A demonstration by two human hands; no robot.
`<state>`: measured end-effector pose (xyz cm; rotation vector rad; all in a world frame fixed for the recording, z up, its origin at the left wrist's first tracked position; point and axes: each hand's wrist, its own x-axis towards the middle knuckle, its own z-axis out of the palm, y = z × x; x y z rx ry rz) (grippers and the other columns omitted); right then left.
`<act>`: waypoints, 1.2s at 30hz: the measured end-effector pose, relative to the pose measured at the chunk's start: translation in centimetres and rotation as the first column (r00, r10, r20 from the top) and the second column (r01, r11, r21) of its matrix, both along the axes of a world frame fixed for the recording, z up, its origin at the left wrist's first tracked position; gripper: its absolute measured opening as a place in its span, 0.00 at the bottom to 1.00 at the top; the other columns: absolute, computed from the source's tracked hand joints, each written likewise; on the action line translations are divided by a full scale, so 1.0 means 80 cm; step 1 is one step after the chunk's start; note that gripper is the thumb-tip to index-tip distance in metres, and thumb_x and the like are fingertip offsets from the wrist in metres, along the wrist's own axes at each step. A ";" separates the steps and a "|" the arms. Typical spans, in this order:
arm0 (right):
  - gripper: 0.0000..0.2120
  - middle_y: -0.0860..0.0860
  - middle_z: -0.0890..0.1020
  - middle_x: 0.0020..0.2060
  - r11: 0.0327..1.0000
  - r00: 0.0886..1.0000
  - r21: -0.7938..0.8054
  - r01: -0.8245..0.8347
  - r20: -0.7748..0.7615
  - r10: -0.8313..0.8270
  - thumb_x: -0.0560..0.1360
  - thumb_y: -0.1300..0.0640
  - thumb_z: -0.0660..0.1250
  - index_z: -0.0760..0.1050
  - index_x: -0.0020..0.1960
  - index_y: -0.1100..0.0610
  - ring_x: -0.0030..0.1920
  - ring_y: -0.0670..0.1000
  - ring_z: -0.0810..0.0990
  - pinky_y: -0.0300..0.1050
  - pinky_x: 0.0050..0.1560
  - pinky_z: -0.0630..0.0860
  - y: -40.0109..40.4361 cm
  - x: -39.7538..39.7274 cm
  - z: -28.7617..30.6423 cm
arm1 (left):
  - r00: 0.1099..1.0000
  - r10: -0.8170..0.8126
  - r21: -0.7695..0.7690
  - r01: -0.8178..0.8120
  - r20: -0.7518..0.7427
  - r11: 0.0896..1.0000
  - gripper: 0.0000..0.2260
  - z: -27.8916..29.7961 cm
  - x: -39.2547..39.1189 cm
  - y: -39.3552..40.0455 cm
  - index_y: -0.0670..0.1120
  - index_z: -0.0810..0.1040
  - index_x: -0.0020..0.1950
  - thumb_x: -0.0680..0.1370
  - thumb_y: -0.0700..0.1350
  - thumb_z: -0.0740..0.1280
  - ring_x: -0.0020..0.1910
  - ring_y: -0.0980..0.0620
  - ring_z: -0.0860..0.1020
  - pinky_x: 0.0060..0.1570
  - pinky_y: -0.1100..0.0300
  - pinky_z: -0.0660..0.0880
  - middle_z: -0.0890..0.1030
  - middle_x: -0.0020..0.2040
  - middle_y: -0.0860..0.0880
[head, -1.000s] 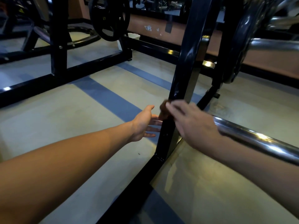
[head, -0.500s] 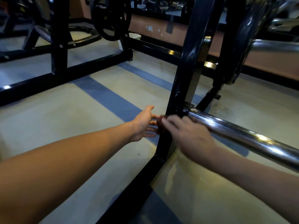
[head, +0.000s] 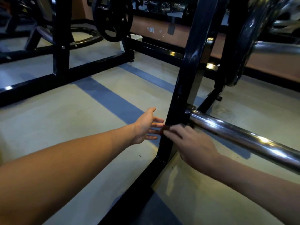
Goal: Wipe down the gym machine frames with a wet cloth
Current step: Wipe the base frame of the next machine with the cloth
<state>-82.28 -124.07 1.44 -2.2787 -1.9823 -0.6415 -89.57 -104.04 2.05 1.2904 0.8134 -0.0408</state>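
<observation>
Against the view a second back, I see my right hand (head: 191, 143) has slid down the black upright post (head: 190, 75): it was up at the height of the chrome bar's collar and covered it, and now it sits lower, so the collar and the near end of the chrome bar (head: 243, 135) are in plain sight. The cloth (head: 163, 129), a small dark reddish wad, has come down with it and now lies on the near face of the post, just below where the bar meets it. My right grip is pressing that cloth to the post with the fingers laid over it; most of the cloth is hidden under them, and the hand is blurred. My left hand (head: 146, 125) has barely shifted. Its grip is released, fingers straight and spread, fingertips just beside the left edge of the post near the cloth; I cannot tell whether they touch the metal.

The floor (head: 65, 127) is pale and smooth, with broad blue-grey stripes (head: 112, 98) running away to the far right. The post stands on a black base rail (head: 138, 184) that comes toward me along the floor. To the far left is another black frame (head: 61, 46) with a black weight plate (head: 113, 18) hanging on it. At the upper right a large dark plate (head: 243, 38) sits on a second chrome bar (head: 276, 47). A brownish wall (head: 154, 30) closes the far side.
</observation>
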 end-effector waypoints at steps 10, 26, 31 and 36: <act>0.23 0.50 0.77 0.61 0.930 0.977 0.303 0.208 -0.098 -0.187 0.79 0.51 0.69 0.73 0.73 0.50 0.49 0.54 0.81 0.42 0.32 0.70 0.030 0.022 0.088 | 1.000 -0.018 0.006 0.018 -0.008 1.000 0.30 0.001 -0.001 0.001 0.45 0.80 0.62 0.84 0.64 0.49 0.58 0.45 0.83 0.62 0.48 0.76 0.86 0.56 0.47; 0.27 0.52 0.76 0.61 0.988 0.995 0.118 0.099 -0.037 -0.095 0.75 0.54 0.73 0.72 0.73 0.50 0.47 0.57 0.80 0.48 0.28 0.76 0.022 0.010 0.039 | 1.000 -0.004 0.001 0.004 0.001 1.000 0.29 0.003 -0.003 -0.002 0.45 0.80 0.60 0.84 0.65 0.49 0.59 0.45 0.82 0.59 0.49 0.77 0.85 0.57 0.47; 0.34 0.50 0.77 0.57 0.992 1.000 -0.125 -0.012 0.003 0.013 0.66 0.57 0.78 0.74 0.71 0.49 0.42 0.54 0.79 0.46 0.24 0.72 -0.011 -0.005 -0.031 | 1.000 0.024 -0.036 -0.024 0.008 0.999 0.29 0.001 -0.005 -0.003 0.45 0.81 0.63 0.85 0.63 0.49 0.61 0.44 0.81 0.65 0.45 0.75 0.85 0.59 0.46; 0.24 0.53 0.75 0.64 0.973 0.993 0.205 0.105 -0.076 -0.091 0.80 0.55 0.67 0.71 0.75 0.52 0.50 0.56 0.81 0.50 0.31 0.78 0.011 0.019 0.045 | 1.000 0.001 -0.013 0.000 0.016 1.000 0.27 0.005 -0.005 -0.005 0.45 0.80 0.60 0.85 0.62 0.49 0.60 0.44 0.81 0.66 0.47 0.75 0.83 0.54 0.46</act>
